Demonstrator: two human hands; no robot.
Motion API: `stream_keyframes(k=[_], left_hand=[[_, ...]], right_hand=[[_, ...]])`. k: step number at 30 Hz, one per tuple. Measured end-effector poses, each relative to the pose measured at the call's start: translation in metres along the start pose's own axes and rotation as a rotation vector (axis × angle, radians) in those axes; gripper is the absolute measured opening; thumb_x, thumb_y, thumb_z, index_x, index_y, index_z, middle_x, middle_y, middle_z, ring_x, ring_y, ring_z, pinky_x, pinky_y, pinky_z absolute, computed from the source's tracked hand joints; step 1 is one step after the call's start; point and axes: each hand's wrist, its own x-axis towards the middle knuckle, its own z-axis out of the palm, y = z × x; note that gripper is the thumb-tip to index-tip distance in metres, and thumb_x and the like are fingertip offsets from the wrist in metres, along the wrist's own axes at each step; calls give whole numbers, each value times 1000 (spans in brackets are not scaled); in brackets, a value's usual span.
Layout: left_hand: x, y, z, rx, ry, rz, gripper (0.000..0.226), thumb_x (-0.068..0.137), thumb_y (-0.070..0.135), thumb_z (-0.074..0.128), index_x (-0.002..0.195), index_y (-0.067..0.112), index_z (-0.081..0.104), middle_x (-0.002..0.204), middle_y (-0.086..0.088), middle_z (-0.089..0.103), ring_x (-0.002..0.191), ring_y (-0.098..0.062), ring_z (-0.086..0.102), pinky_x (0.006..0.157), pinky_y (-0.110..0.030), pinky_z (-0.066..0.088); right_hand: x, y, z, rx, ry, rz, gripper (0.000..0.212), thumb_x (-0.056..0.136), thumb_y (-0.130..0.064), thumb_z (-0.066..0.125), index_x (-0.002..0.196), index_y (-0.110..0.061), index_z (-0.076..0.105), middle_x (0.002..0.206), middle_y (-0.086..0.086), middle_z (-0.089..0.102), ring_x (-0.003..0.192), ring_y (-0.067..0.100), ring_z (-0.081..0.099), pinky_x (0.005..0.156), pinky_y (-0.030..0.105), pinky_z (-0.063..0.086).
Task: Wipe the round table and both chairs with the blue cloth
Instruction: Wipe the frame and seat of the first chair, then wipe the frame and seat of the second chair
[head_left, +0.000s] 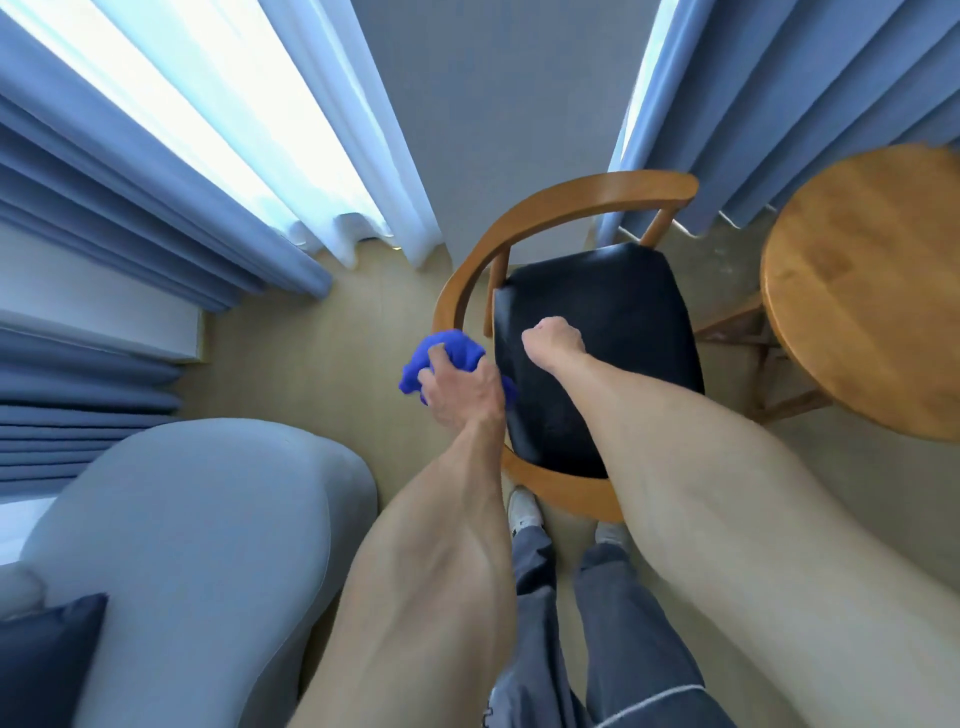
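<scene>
Now left hand (457, 387) grips blue cloth (447, 356) beside chair (597, 332).

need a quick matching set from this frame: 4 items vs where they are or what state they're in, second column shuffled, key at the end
Column 1
1. blue cloth
2. round table
3. right hand
4. chair seat

Column 2
A. black, inside the curved wooden armrest frame
B. bunched in the grip of the left hand, at the chair's left edge
C. wooden, at the right edge of the view
D. over the seat, holding nothing

Pairs: 1-B, 2-C, 3-D, 4-A
</scene>
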Motion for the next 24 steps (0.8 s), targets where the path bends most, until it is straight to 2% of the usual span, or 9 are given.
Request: stream_keyframes(k=[2, 4, 7, 11, 14, 17, 19, 21, 24], left_hand=[[-15, 23, 3, -35, -58, 59, 44, 81, 38, 57, 122, 23, 47, 114, -7, 51, 102, -32, 53, 90, -40, 46], [-31, 42, 6, -105, -117, 100, 38, 82, 42, 56, 113, 24, 47, 106, -5, 56, 94, -28, 57, 86, -39, 49], [-68, 68, 16, -275, -191, 134, 19, 80, 46, 54, 92, 32, 50, 85, 5, 62, 79, -17, 61, 80, -39, 55], [-130, 92, 47, -349, -305, 158, 14, 79, 50, 51, 78, 37, 55, 78, 10, 64, 75, -11, 63, 76, -34, 54], [-181, 104, 83, -321, -430, 168, 14, 74, 49, 52, 80, 39, 60, 82, 11, 67, 79, -12, 65, 78, -36, 56], [-244, 114, 124, -250, -548, 177, 20, 69, 40, 52, 83, 34, 66, 84, 3, 70, 77, -20, 69, 76, -43, 59], [-288, 119, 152, -235, -589, 153, 27, 65, 37, 52, 85, 27, 68, 86, -2, 70, 76, -23, 67, 74, -43, 59], [-337, 122, 182, -245, -596, 113, 28, 64, 36, 53, 85, 26, 67, 85, -5, 69, 73, -23, 64, 74, -40, 58], [-408, 125, 227, -243, -641, 40, 27, 66, 32, 54, 87, 25, 68, 82, -4, 68, 75, -26, 64, 67, -35, 55]], right_hand=[[-16, 5, -15, 103, -10, 62, 41, 93, -33, 42, 120, -7, 59, 118, 14, 64, 98, 32, 63, 78, 32, 48], [-29, 13, -29, 284, -35, 145, 48, 93, -42, 40, 121, -8, 58, 116, 14, 65, 96, 32, 66, 84, 36, 53], [-43, 36, -62, 649, -129, 268, 54, 94, -56, 38, 123, -13, 54, 114, 13, 65, 96, 32, 65, 85, 39, 50], [-47, 81, -127, 1031, -164, 307, 50, 91, -60, 48, 127, -24, 48, 119, 9, 58, 104, 34, 59, 99, 47, 49], [-50, 128, -185, 1058, -83, 311, 39, 87, -40, 61, 119, -19, 54, 119, 10, 59, 104, 29, 58, 92, 42, 52], [-57, 193, -247, 969, -37, 330, 8, 82, -14, 58, 89, -11, 55, 105, 12, 59, 90, 27, 59, 86, 36, 50], [-65, 235, -286, 891, -60, 363, 14, 77, -9, 54, 91, -6, 55, 100, 16, 59, 94, 33, 61, 91, 40, 53], [-71, 281, -322, 842, -74, 355, 20, 78, -11, 54, 96, -5, 55, 95, 16, 60, 93, 34, 62, 90, 43, 54], [-81, 350, -369, 730, 19, 322, 28, 86, -19, 56, 111, -7, 60, 104, 13, 62, 99, 31, 64, 90, 38, 53]])
